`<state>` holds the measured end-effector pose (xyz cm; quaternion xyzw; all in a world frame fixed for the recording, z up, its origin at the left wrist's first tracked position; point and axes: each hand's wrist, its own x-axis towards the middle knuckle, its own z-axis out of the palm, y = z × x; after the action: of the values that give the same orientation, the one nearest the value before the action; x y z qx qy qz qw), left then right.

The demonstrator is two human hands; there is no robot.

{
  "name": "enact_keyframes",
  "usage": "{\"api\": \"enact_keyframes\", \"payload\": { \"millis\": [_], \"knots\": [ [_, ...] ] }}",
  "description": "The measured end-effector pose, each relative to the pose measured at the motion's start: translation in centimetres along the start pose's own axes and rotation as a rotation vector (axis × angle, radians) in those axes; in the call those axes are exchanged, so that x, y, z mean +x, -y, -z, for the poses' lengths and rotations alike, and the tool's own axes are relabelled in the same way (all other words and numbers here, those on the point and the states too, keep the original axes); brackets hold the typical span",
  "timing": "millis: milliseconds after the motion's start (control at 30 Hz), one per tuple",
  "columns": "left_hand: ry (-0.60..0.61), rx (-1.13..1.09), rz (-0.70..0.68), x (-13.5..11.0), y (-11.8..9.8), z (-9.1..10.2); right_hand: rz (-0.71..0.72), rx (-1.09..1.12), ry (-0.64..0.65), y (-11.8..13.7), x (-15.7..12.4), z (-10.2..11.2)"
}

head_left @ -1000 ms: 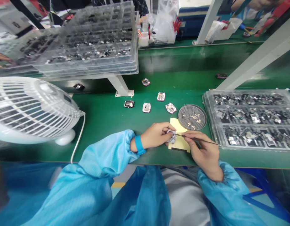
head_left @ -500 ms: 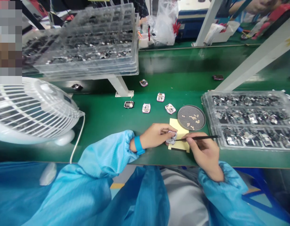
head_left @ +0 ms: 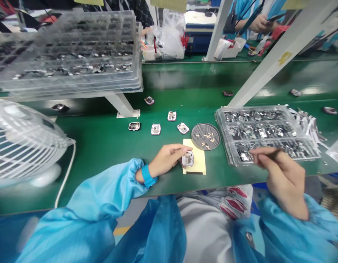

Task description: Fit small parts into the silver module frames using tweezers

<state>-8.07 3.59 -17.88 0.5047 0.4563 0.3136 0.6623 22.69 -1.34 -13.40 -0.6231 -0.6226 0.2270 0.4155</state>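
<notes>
My left hand is closed on a small square watch case, its silvery inside facing up, over a yellow pad on the bench. Over the near right part of the clear parts tray is my right hand, fingers pinched on dark tweezers that are mostly hidden and blurred. Whether the tips hold a part, I cannot tell. Compartments of the tray hold many shiny small parts. Behind the pad lies a round grey perforated dish with small tan pieces.
Several more watch cases, such as a silver one and a dark one, lie on the green bench. A white fan stands left. Stacked clear trays rest on a raised shelf. A slanted white post rises behind the parts tray.
My right hand has moved right, away from the watch case, to the parts tray with the tweezers. My left hand still holds the watch case. The view has shifted right.
</notes>
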Motion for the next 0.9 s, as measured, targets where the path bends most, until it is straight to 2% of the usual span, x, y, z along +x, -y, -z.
{"api": "enact_keyframes", "payload": {
  "millis": [33,100,233,367,533,733,900],
  "knots": [
    [0.006,-0.003,0.001,0.0,0.0,0.0,0.013,-0.193,0.01,-0.5,0.8,0.7],
    [0.03,-0.059,0.0,0.1,0.2,-0.1,0.047,-0.445,0.05,-1.8,2.2,1.4],
    [0.091,-0.236,-0.012,0.1,0.6,-0.4,0.047,-0.64,0.117,-4.2,3.4,1.3],
    [0.08,-0.249,-0.016,0.1,1.0,-0.6,0.058,-0.627,0.137,-5.1,3.5,1.1],
    [0.039,-0.045,-0.027,-0.1,1.2,-0.7,-0.011,-0.582,0.124,-4.8,3.7,1.3],
    [0.034,-0.028,-0.027,-0.2,1.6,-0.6,0.167,-0.514,0.074,-4.4,3.0,0.9],
    [0.04,-0.071,-0.01,-0.2,1.5,-0.7,0.056,-0.512,0.083,-4.6,3.0,0.6]
  ]
}}
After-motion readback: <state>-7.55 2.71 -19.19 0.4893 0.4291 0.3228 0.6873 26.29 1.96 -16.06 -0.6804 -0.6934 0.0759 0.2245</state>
